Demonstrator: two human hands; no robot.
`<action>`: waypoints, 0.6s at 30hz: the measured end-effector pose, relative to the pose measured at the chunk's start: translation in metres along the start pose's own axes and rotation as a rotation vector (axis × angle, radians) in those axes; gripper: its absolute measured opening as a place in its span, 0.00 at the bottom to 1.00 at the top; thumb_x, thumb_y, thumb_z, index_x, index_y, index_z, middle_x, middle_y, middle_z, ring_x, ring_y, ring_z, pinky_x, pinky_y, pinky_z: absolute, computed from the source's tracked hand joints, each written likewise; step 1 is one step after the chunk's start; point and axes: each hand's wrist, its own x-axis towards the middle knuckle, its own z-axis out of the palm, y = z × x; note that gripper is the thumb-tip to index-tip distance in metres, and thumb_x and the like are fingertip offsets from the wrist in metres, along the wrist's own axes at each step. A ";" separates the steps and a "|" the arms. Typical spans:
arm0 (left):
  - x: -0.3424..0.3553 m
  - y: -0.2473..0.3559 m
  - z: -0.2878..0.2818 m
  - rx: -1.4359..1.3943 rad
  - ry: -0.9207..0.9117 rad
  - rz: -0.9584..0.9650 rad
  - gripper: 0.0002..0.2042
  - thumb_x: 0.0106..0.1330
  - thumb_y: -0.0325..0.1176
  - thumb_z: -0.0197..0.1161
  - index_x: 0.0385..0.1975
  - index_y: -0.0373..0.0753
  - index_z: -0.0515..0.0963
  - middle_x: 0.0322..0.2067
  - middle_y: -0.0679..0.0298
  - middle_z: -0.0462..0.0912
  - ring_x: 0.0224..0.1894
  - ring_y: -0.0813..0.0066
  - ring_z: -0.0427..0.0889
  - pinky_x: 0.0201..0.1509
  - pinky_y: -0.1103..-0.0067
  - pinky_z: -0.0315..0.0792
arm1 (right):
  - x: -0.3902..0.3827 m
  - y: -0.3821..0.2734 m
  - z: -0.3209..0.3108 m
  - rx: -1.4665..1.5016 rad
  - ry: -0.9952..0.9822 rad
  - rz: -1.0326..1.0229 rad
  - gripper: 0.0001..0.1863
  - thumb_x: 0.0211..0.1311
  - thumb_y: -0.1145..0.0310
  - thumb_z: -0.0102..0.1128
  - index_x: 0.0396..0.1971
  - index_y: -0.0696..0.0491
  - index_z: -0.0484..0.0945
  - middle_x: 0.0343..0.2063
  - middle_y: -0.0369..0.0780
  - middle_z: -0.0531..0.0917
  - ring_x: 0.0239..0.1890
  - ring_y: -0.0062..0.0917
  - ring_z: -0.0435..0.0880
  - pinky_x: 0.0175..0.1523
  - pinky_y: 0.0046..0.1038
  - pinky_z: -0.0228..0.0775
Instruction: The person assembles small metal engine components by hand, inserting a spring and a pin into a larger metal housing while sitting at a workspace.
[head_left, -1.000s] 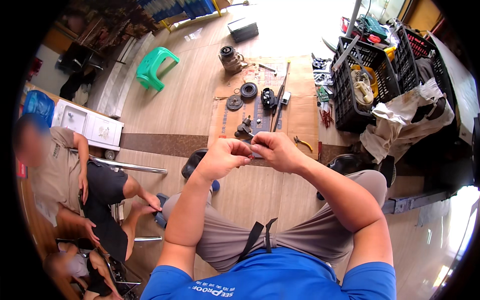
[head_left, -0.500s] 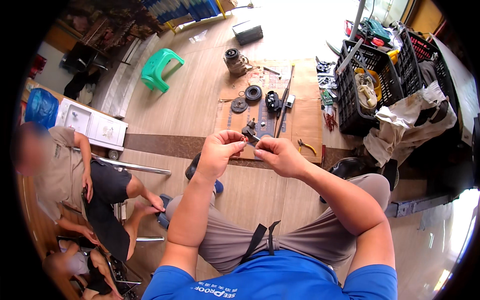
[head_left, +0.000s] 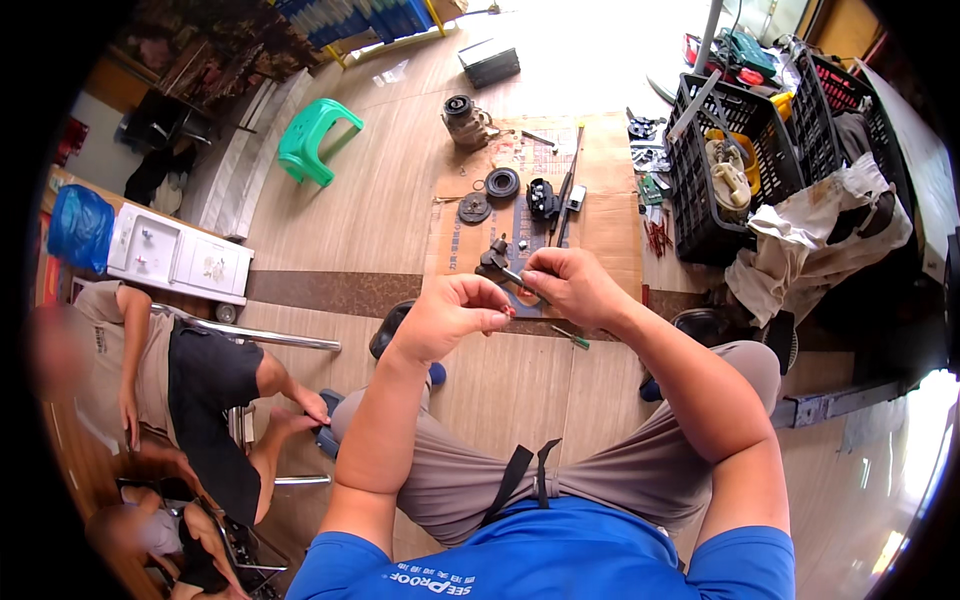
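Note:
My left hand [head_left: 452, 318] is closed in a pinch, with a small reddish piece [head_left: 509, 312] at its fingertips; its kind is too small to tell. My right hand [head_left: 578, 287] is also closed, thumb against fingers, and whatever it may hold is hidden. Just beyond both hands lies a dark metal part with a short shaft [head_left: 495, 258], the shaft's end close to my right fingertips. Under my right wrist, a green-handled tool [head_left: 573, 338] rests at the near edge of the cardboard sheet [head_left: 455, 225].
On the cardboard are a black ring-shaped pulley [head_left: 502, 183], a round dark disc [head_left: 474, 208], a black component [head_left: 542, 200] and a long dark rod [head_left: 568, 180]. A metal compressor-like body [head_left: 466, 124] stands behind. Black crates [head_left: 740, 230] are right, a green stool [head_left: 318, 140] left. Two people sit at left.
Both hands have shifted: the left slightly nearer and right, the right slightly farther. The green-handled tool has come into view, while the yellow-handled pliers are no longer visible.

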 end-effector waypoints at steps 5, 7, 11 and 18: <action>0.007 -0.005 -0.010 -0.181 0.182 0.097 0.05 0.60 0.21 0.62 0.35 0.32 0.78 0.29 0.64 0.82 0.28 0.81 0.78 0.34 0.85 0.73 | -0.007 0.004 0.009 0.076 -0.062 0.155 0.08 0.65 0.71 0.55 0.31 0.60 0.77 0.22 0.29 0.76 0.27 0.12 0.70 0.33 0.20 0.65; 0.009 -0.007 -0.011 -0.158 0.307 0.142 0.05 0.61 0.22 0.62 0.36 0.33 0.78 0.30 0.65 0.82 0.29 0.83 0.78 0.33 0.86 0.72 | -0.010 -0.002 0.012 0.045 -0.081 0.089 0.07 0.65 0.70 0.56 0.31 0.58 0.76 0.19 0.29 0.72 0.25 0.13 0.67 0.31 0.21 0.63; 0.011 -0.008 -0.011 -0.046 0.388 0.154 0.05 0.61 0.22 0.63 0.35 0.32 0.78 0.30 0.65 0.82 0.29 0.85 0.78 0.33 0.87 0.72 | -0.015 -0.021 0.011 -0.035 -0.126 0.019 0.07 0.64 0.69 0.58 0.32 0.57 0.76 0.18 0.34 0.71 0.25 0.13 0.67 0.31 0.20 0.64; 0.008 -0.009 0.004 0.454 0.368 0.079 0.05 0.59 0.20 0.63 0.34 0.31 0.80 0.29 0.64 0.84 0.32 0.83 0.80 0.37 0.85 0.74 | -0.009 -0.029 -0.004 -0.071 -0.033 -0.094 0.08 0.60 0.69 0.59 0.32 0.59 0.77 0.22 0.46 0.79 0.24 0.28 0.77 0.34 0.29 0.70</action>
